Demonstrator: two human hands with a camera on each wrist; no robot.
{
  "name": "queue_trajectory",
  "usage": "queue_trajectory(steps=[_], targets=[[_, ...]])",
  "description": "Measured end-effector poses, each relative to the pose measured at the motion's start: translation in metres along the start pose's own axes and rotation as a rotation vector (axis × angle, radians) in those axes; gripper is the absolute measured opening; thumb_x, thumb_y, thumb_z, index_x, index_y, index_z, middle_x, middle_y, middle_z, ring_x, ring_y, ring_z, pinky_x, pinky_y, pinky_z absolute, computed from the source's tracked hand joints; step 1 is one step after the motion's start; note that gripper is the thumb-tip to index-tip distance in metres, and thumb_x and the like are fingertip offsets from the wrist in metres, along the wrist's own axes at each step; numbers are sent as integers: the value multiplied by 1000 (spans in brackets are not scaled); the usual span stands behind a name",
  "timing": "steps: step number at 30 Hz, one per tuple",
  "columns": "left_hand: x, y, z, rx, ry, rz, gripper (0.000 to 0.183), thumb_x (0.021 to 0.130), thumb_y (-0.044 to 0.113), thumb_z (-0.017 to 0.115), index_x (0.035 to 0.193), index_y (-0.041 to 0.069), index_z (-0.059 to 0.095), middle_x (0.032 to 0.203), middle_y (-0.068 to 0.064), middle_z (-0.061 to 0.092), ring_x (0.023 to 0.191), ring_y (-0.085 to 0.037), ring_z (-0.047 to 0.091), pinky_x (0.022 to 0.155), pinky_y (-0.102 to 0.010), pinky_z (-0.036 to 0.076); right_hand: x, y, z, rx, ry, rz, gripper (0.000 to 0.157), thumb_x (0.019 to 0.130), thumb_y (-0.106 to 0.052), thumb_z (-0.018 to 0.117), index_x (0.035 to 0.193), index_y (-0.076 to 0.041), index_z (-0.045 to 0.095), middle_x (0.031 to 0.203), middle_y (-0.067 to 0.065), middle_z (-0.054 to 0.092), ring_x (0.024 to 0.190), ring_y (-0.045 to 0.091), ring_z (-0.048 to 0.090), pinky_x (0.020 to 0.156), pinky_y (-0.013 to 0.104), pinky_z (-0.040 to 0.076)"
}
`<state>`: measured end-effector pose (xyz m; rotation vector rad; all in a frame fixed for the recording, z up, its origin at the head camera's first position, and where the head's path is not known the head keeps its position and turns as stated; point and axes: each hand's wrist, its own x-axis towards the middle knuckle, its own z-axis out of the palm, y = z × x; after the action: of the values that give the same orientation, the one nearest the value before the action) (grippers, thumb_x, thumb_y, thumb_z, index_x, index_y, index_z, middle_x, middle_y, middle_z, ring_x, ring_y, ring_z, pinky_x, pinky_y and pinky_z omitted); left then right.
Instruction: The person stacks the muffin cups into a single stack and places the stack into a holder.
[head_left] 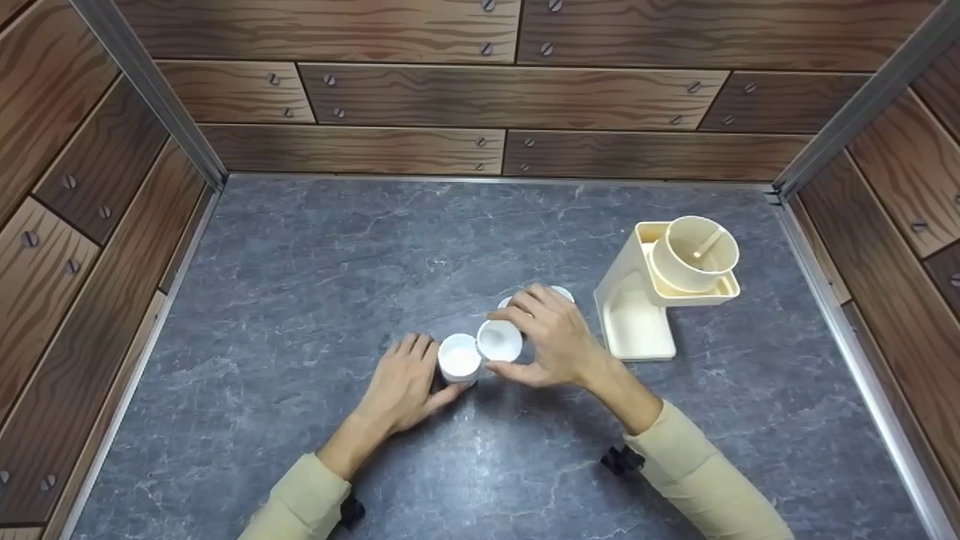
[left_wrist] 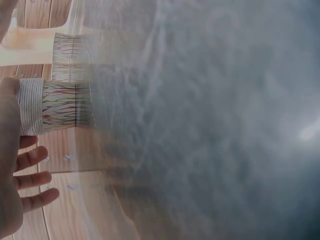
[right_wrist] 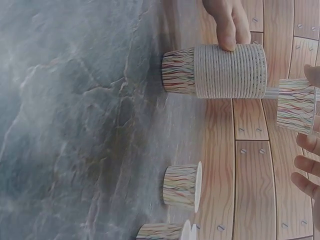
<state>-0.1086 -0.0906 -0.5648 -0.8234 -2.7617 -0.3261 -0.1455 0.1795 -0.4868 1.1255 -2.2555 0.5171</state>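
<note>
A nested stack of paper cups [right_wrist: 230,71] stands upright on the table, white inside, with colored wavy lines on the lowest cup. My left hand [head_left: 401,386] holds this stack between thumb and index finger; its other fingers are spread apart in the left wrist view. Just right of the stack, my right hand [head_left: 555,341] pinches a single paper cup [right_wrist: 296,105] of the same pattern, raised off the table with its mouth up. Two more cups stand apart on the table, a nearer cup [right_wrist: 180,185] and a cut-off cup [right_wrist: 162,232]; in the head view my right hand partly covers them.
A cream plastic stand [head_left: 637,322] is on the right, carrying a round cream tub [head_left: 694,255] with a stick-like bar inside. Wood-patterned walls [head_left: 510,97] with metal edging enclose the grey marbled table [head_left: 337,262] at the back and sides.
</note>
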Motion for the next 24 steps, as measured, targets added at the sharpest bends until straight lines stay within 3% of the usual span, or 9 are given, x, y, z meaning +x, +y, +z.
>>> queue_trajectory(steps=[7,14,24], targets=[[1,0,1,-4,13,4,69,97,73,54,121,10,63,108,-7,64,100,-24,60,86,-42,57,5,-4,3,3,-5,-1,59,76,-64,80,111,-17,75,94,0,69,89,20,62,78,35,53],[2,0,1,-12,-1,-6,71,97,74,52,123,9,64,109,-7,64,102,-24,61,88,-43,57,9,-9,12,7,10,-16,59,74,-63,84,109,-17,75,93,-1,70,88,20,63,79,34,53],[1,0,1,-7,-14,-8,71,98,74,51,123,9,63,111,-8,65,105,-25,61,91,-45,58,10,-13,19,33,5,-24,60,86,-70,71,111,-16,76,96,0,72,91,18,63,80,33,54]])
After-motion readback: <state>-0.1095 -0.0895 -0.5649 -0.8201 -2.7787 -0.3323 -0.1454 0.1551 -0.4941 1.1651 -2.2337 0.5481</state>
